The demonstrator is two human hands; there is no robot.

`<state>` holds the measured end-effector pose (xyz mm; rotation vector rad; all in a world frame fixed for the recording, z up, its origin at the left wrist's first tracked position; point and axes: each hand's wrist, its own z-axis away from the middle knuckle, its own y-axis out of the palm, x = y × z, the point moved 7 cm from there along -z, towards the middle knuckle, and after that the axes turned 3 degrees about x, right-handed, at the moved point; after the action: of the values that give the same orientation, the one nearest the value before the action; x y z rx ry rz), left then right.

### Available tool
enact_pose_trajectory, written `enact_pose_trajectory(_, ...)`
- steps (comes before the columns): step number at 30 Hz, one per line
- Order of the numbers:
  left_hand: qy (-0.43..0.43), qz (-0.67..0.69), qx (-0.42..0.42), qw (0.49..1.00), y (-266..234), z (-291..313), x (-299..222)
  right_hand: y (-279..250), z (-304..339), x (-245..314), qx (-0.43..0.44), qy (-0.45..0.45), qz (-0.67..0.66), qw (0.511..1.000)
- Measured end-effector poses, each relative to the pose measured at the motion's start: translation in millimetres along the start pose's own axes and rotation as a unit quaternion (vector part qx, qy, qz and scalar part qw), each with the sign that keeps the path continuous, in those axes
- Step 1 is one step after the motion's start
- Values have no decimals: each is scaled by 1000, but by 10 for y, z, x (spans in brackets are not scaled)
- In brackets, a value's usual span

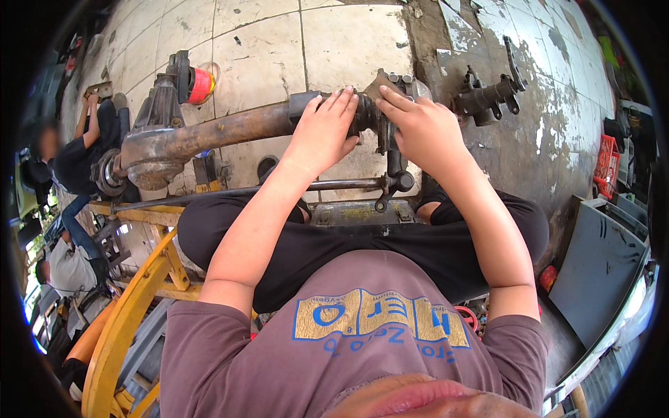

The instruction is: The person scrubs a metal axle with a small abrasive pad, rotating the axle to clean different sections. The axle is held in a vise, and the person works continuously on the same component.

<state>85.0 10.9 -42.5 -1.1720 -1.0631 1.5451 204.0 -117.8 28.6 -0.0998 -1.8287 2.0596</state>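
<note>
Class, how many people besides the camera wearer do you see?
2: a person in dark clothes, left of the axle; below, a person in a light top, left of the yellow frame. Others may be hidden near the rim.

The camera sits on the person's head and looks down and a little ahead. The shirt [362,275] is very near, at the bottom. The left hand [322,132] and the right hand [428,132] are a bit farther off, above the middle, and the floor [265,59] fills much of the top. The view is very wide and round: the yellow frame [117,338] looks bent at the left, and the corners are black.
</note>
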Motion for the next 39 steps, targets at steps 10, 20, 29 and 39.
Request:
enact_pose_trajectory(10, 1, -4, 1, 1000, 16, 7, -2, -1, 107, -50, 6, 13, -31, 999)
enact_pose_trajectory(20, -2, -10, -1, 1000, 30, 4, 8, -70, 180, 8, 35, 12, 61, 997)
enact_pose_trajectory(29, 0, -6, -5, 1000, 24, -6, -14, -27, 174, -60, 36, -13, 57, 998)
enact_pose_trajectory(39, 1, 0, -8, 1000, 36, -1, 1, 2, 183, -1, 35, 12, 59, 998)
